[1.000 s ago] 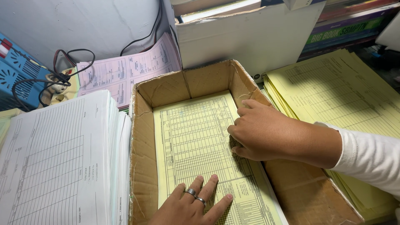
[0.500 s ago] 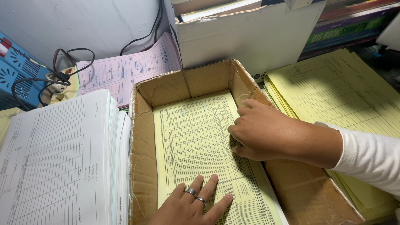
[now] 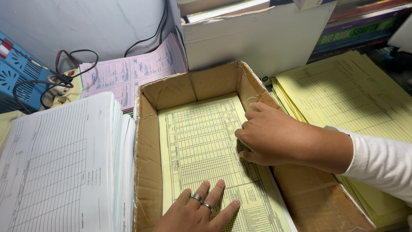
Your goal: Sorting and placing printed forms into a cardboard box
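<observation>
cardboard box (image 3: 148, 141): yellow forms (image 3: 201, 141) inside | left hand (image 3: 195, 212) fingers flat | right hand (image 3: 274, 135) curled, gripping nothing

- There is a single view, from a camera worn on the person's head, set above the cardboard box (image 3: 189, 141) and tilted steeply down into it.
- It faces forward, toward the wall behind the box.
- It sits close: the box fills the middle, and its near end is cut off by the bottom edge.
- Left of the box, the white paper stack (image 3: 60, 167) runs out of view; right of the box, the yellow stack (image 3: 352, 99) is cropped too.
</observation>
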